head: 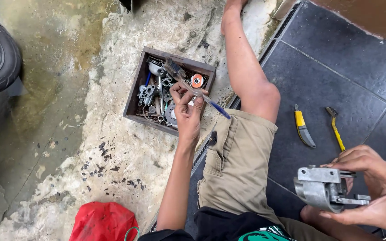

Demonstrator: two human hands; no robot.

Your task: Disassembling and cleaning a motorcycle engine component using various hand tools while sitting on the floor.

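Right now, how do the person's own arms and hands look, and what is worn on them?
Both arms are bare with no sleeves showing. The left hand and the right hand wear no gloves, and no rings, watch or bracelet can be seen. The fingers look smudged with grime.

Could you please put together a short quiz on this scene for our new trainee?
1. True or false: the left hand holds a brush over the wooden box of metal parts.
2. What does the right hand hold? A) a grey metal part B) a red bag C) a yellow-handled knife
3. Fill in: two yellow-handled tools lie on the dark ____ floor.

Key:
1. True.
2. A. The red bag lies on the concrete, and the yellow-handled knife lies on the tiles beside a yellow-handled wire brush.
3. tiled
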